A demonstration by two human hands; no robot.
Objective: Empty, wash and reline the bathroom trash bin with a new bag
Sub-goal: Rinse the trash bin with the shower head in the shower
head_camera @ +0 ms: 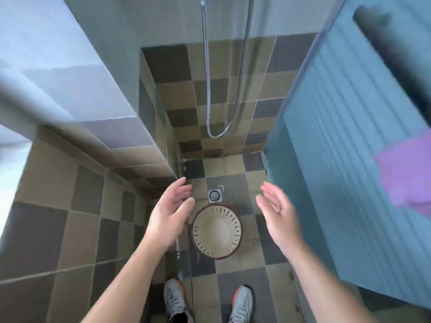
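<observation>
Two empty hands hover apart over the shower floor, left hand and right hand both spread, palms turned inward. The trash bin stands upright between them on the checkered tiles, just beside the floor drain.

No readable text or labels anywhere.
</observation>
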